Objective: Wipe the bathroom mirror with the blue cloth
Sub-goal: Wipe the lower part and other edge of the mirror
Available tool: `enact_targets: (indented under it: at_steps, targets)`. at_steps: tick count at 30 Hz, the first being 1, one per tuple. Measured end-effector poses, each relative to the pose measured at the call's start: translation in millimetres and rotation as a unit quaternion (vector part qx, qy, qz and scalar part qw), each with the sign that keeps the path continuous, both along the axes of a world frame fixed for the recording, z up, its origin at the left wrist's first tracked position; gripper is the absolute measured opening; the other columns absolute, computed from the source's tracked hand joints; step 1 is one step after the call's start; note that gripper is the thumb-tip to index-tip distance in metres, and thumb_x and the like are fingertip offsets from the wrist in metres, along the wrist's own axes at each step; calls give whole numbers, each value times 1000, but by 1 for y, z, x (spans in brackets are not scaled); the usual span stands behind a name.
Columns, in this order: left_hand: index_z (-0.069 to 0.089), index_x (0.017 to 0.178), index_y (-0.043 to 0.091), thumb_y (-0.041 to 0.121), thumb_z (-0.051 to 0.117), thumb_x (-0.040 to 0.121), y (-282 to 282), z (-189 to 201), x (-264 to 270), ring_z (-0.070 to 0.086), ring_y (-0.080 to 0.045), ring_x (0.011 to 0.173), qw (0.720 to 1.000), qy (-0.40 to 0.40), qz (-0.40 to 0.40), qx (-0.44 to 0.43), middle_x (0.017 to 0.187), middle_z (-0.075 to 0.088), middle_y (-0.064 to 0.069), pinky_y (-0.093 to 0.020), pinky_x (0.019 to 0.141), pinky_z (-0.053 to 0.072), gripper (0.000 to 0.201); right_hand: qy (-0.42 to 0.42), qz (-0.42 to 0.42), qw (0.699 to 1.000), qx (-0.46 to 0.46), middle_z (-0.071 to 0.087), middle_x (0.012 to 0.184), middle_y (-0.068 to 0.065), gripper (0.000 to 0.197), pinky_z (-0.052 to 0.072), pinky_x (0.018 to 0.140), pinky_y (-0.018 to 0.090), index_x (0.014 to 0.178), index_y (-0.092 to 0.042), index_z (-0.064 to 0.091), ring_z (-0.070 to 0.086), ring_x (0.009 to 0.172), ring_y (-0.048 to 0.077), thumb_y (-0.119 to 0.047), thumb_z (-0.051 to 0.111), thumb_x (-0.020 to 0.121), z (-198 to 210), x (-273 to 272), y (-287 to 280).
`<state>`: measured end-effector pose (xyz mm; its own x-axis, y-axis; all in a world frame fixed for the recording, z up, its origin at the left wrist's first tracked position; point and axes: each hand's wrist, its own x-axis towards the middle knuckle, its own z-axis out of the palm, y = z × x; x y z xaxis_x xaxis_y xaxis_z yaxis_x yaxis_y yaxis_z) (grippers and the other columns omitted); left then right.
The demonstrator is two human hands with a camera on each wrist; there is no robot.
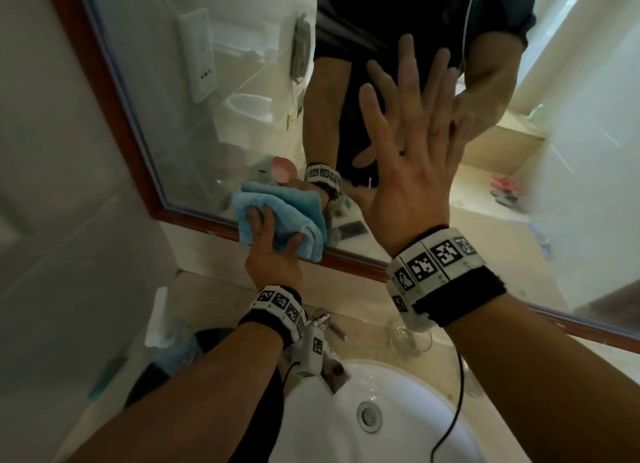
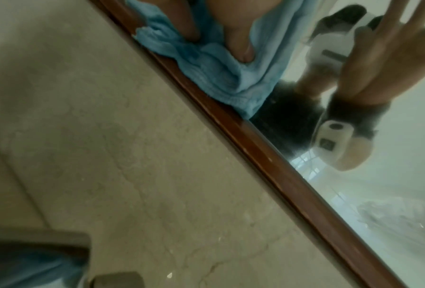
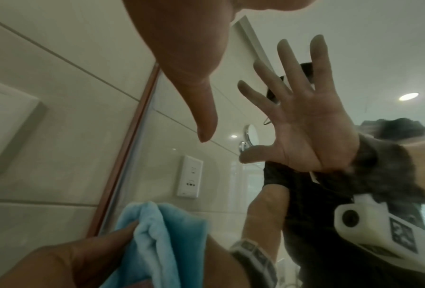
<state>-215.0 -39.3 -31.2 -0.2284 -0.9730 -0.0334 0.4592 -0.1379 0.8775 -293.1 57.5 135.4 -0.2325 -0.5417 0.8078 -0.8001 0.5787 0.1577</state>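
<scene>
A: Pressing the cloth (image 1: pixel 282 216) into the mirror's (image 1: pixel 221 123) near left corner, the left hand (image 1: pixel 273 254) has its fingers curled round the bunched fabric, half over the wooden frame (image 1: pixel 145 171).

B: And the right hand (image 1: pixel 405 171)?

A: Fingers spread flat on the glass, holding nothing. It risks leaving fresh smears, and the wad could snag on the frame, missing the edge.

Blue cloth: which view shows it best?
Head view: the whole blue cloth shows, bunched under the left hand at the mirror's bottom edge. Left wrist shows it close but cropped; right wrist shows only one folded end.
</scene>
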Motion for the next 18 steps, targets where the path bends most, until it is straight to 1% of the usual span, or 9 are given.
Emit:
enact_targets:
  at_steps: [1, 2, 4, 6, 8, 11, 14, 17, 18]
  targets:
    - [53, 137, 17, -15, 67, 81, -6, -1, 2, 35, -7, 136, 1000, -17, 10, -3, 155, 33, 6, -6, 85, 48, 66, 0, 15, 1000, 5, 15, 158, 15, 92, 11, 109, 68, 150, -23, 29, 10, 143, 49, -34, 80, 75, 1, 4, -8]
    - [51, 139, 18, -14, 69, 79, -13, -2, 5, 35, -8, 137, 999, -42, 17, -9, 155, 33, 7, -9, 91, 48, 71, -3, 25, 1000, 11, 17, 158, 16, 85, 11, 109, 68, 150, -22, 30, 11, 143, 49, -40, 76, 80, 1, 8, -15]
    - [47, 144, 22, -6, 74, 79, -27, -3, 10, 36, -13, 140, 997, -76, 21, -1, 156, 33, 8, -29, 108, 44, 76, -14, 20, 999, 28, 14, 159, 15, 86, 9, 110, 68, 151, -25, 26, 7, 144, 47, -44, 73, 82, 2, 14, -27]
    - [41, 148, 22, 5, 76, 80, -40, 1, 14, 37, -17, 140, 995, -87, 18, 39, 157, 33, 5, -37, 114, 37, 78, -34, 8, 999, 40, 10, 161, 12, 86, 6, 111, 67, 152, -28, 19, 2, 145, 45, -51, 68, 84, 1, 14, -37]
    - [43, 146, 20, 2, 78, 78, -50, 4, 17, 42, -18, 137, 996, -26, 28, 85, 154, 39, 0, -27, 111, 37, 79, -33, -23, 998, 48, 7, 161, 11, 98, 6, 110, 68, 152, -30, 12, 2, 145, 45, -47, 74, 79, -2, 11, -43]
    - [45, 145, 16, 3, 78, 78, -63, 13, 22, 45, -22, 134, 992, 22, 59, 114, 149, 45, -9, -6, 97, 34, 76, -26, -66, 995, 67, 3, 161, 9, 128, 5, 110, 69, 153, -32, 2, 2, 145, 44, -24, 88, 57, -6, 7, -49]
    - [45, 145, 12, 0, 76, 79, -67, 21, 27, 45, -25, 133, 989, 45, 69, 121, 149, 45, -12, 12, 77, 32, 74, -20, -59, 996, 71, 2, 161, 10, 132, 4, 110, 69, 153, -32, 2, 2, 145, 44, -14, 87, 54, -8, 7, -50]
    - [47, 144, 15, 4, 78, 79, -63, 20, 26, 48, -14, 123, 991, 33, 64, 111, 143, 50, -9, 13, 68, 33, 73, -24, -64, 995, 76, 2, 161, 9, 132, 6, 110, 70, 153, -33, 1, 1, 145, 43, -12, 87, 54, -8, 6, -52]
    - [48, 144, 16, 6, 79, 78, -59, 14, 23, 49, -11, 119, 993, -5, 63, 95, 140, 53, -7, 12, 68, 34, 73, -25, -72, 994, 75, 2, 161, 10, 131, 7, 109, 70, 153, -33, 2, 2, 145, 43, -15, 87, 55, -8, 7, -52]
